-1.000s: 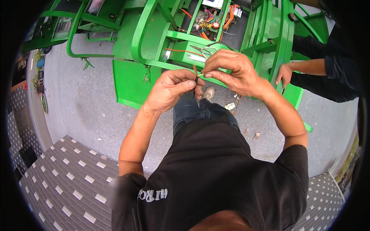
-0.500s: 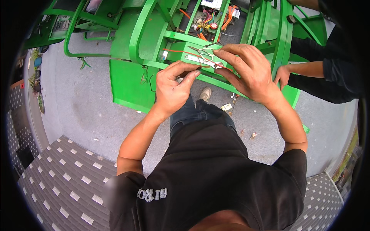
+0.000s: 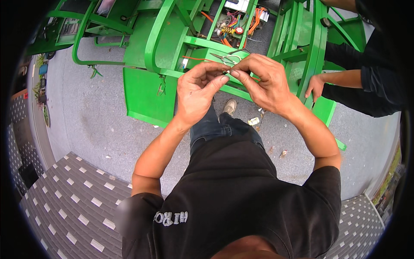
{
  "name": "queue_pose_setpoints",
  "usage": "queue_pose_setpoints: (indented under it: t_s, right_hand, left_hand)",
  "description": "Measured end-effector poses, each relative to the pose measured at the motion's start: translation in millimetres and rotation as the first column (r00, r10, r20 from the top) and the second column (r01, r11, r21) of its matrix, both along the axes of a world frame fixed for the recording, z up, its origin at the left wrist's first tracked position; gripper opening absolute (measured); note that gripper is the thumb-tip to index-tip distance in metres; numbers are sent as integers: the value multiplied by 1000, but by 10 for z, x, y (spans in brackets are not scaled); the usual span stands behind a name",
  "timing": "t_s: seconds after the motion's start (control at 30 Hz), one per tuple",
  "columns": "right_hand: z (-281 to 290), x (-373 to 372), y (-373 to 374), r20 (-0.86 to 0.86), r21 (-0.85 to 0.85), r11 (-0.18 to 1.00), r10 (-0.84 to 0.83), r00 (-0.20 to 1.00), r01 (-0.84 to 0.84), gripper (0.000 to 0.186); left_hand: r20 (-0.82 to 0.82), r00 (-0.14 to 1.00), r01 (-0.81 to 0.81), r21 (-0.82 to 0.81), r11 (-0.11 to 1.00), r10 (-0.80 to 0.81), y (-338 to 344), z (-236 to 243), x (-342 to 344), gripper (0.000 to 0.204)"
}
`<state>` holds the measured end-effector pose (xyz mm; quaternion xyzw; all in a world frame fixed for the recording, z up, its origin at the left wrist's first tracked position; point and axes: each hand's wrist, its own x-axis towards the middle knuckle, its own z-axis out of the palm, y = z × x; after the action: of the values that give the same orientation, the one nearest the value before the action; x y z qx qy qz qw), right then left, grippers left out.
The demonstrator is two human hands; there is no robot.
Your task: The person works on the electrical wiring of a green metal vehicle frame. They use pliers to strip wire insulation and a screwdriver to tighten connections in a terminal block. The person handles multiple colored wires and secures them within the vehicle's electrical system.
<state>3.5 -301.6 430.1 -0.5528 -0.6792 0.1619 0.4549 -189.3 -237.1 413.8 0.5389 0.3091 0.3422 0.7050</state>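
My left hand (image 3: 196,90) and my right hand (image 3: 265,82) meet fingertip to fingertip over a green metal frame. Both are closed in a pinch on the thin end of a wire (image 3: 227,72), mostly covered by the fingers. Just beyond them, a pair of scissors (image 3: 233,58) with pale loop handles lies on the green ledge. An orange-red wire (image 3: 196,58) runs along that ledge toward my hands from the left.
Beyond the ledge, an open bay holds bundled coloured wires (image 3: 228,29) and orange cables (image 3: 256,21). At right, another person's hand (image 3: 316,85) rests on the green frame (image 3: 311,64). A green panel (image 3: 148,97) hangs at left; litter (image 3: 253,121) lies on grey ground.
My right hand has moved left, away from beside the scissors, and its fingertips now meet those of my left hand at the wire. The left hand has hardly moved.
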Motion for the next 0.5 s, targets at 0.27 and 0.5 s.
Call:
queue_pose_setpoints:
  t_s: [0.27,0.5]
  right_hand:
    - [-303,-150,-108,-861,-504,696,-450,237,-512,27]
    - [-168,44,-143,320,145,987,-106,941,62,40]
  left_hand:
    - [-58,997,-31,211,977,44,1,-153,15,13]
    - [-23,999,-41,-36,999,40,-20,-175,7,9]
